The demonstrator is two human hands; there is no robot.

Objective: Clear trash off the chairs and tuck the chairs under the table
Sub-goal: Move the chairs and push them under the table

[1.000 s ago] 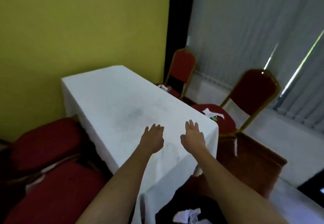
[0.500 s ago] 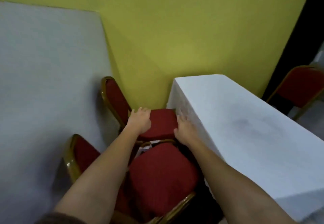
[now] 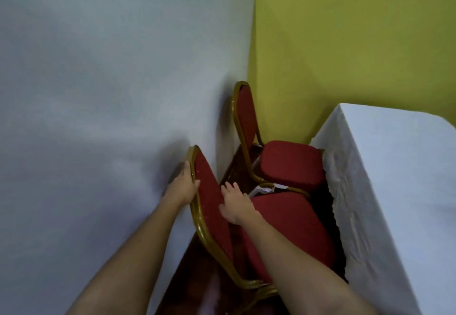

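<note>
Moving off the far seat, where both palms lay half a second ago, I now have the near chair (image 3: 212, 206) by its backrest: left hand (image 3: 181, 187) curled around the gold frame's outer edge, right hand (image 3: 238, 205) laid flat on the red padding, not clenched. That reads as readying a push toward the table (image 3: 385, 191) at three o'clock. Red cushion, gold frame, seat partly under the cloth. White trash (image 3: 265, 189) peeks between the chairs at twelve o'clock.
</note>
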